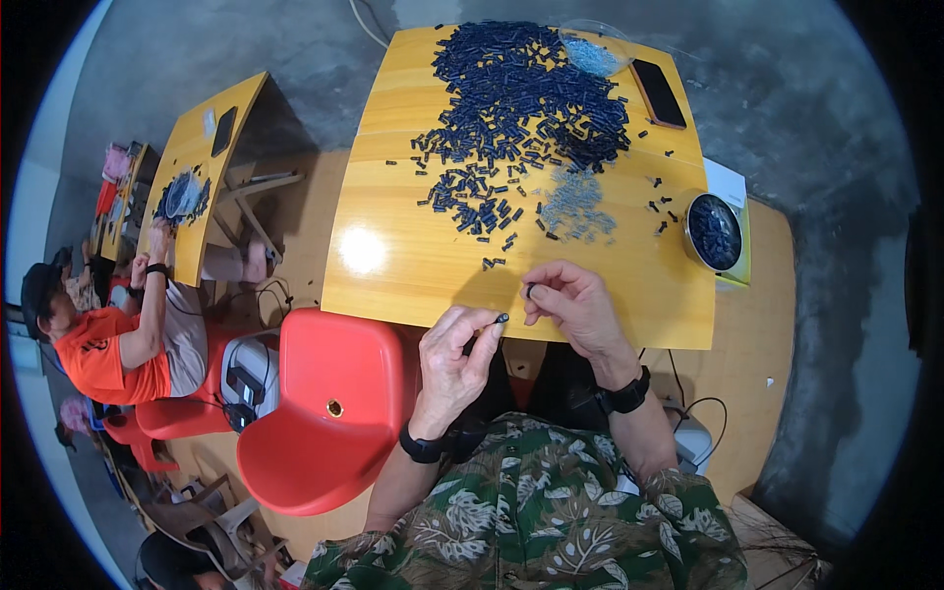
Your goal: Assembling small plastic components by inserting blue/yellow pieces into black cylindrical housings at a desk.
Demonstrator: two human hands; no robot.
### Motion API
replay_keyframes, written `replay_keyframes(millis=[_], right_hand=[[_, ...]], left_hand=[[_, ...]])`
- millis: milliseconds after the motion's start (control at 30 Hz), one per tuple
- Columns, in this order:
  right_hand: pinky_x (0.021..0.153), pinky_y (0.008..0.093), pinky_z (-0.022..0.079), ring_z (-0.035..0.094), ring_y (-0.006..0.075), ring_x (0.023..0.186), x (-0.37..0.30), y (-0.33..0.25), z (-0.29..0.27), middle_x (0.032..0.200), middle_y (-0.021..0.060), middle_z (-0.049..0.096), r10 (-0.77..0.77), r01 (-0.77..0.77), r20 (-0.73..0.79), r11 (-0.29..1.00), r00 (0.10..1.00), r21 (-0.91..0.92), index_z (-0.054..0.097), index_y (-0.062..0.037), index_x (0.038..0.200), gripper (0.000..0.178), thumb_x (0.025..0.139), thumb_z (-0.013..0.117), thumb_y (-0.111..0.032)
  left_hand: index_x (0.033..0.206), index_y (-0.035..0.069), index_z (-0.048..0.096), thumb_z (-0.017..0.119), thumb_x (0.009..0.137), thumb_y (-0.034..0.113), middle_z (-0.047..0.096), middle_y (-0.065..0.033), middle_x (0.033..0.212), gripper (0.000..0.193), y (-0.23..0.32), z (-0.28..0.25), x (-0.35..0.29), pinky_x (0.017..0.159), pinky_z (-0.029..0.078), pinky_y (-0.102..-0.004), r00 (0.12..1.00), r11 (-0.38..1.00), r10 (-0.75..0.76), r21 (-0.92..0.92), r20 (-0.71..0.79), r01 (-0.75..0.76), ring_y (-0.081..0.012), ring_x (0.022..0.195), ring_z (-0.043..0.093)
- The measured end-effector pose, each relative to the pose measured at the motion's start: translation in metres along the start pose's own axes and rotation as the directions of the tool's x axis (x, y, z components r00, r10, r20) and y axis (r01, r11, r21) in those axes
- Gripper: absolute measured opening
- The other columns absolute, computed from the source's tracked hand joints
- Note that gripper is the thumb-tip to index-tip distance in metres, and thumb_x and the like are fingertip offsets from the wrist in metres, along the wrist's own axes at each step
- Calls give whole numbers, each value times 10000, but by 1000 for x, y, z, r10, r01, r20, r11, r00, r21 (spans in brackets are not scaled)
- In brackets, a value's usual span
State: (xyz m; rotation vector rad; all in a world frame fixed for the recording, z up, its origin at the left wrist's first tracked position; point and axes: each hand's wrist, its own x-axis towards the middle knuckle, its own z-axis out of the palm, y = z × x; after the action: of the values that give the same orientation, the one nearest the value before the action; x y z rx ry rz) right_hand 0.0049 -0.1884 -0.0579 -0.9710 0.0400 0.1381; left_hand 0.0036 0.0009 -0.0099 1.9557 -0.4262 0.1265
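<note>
My left hand [457,359] is closed in a pinch on a small black plastic cylinder [502,319], just off the table's front edge. Over that edge, my right hand [575,305] has its thumb and fingers pinched on a small dark piece [532,291], its kind too small to make out. Beyond both hands lies a big heap of short black plastic cylinders [511,84], thinning out toward me. A patch of small greyish, see-through pieces [578,205] lies at the heap's near right side. A few loose black cylinders [494,263] rest closest to my hands.
On the yellow wooden table [393,265] are a phone [659,93] and a clear dish [626,61] of light-blue bits. A metal bowl [692,252] of dark parts stands off its right edge. A red chair [324,413] is at left; a person in orange [98,349] works beyond.
</note>
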Motion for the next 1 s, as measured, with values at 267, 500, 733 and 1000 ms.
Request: replay_keyframes(millis=[267,500,733,1000], right_hand=[[682,276,601,685,151,719,-15,-7,12,924,108,696,38,-39,10,971,999,237,657,38,1116,221,905,660,-26],[625,259,598,697,150,702,-20,-11,14,826,116,708,-14,10,28,991,1000,130,690,46,1023,175,859,708,-13],[612,258,598,700,156,690,-24,-18,18,834,126,712,11,-10,-8,993,1000,114,693,47,996,154,851,714,-2],[613,242,588,699,148,676,-25,-20,21,805,116,715,-51,51,4,999,999,-8,698,36,983,135,856,715,-6]], left_hand=[[907,9,679,693,837,21,644,-86,790,72,10,3,-1,651,483,-286,1000,1000,22,-19,18,-22,-187,700,616],[914,8,684,695,842,19,657,-89,802,74,13,2,-2,659,486,-286,1000,1000,13,-24,20,-12,-188,716,623],[914,8,686,695,841,18,657,-90,799,74,12,1,-1,663,489,-286,999,999,39,-3,15,-39,-190,717,627],[903,0,675,692,810,-33,641,-104,778,100,11,1,1,628,500,-330,996,996,86,23,12,-86,-241,692,627]])
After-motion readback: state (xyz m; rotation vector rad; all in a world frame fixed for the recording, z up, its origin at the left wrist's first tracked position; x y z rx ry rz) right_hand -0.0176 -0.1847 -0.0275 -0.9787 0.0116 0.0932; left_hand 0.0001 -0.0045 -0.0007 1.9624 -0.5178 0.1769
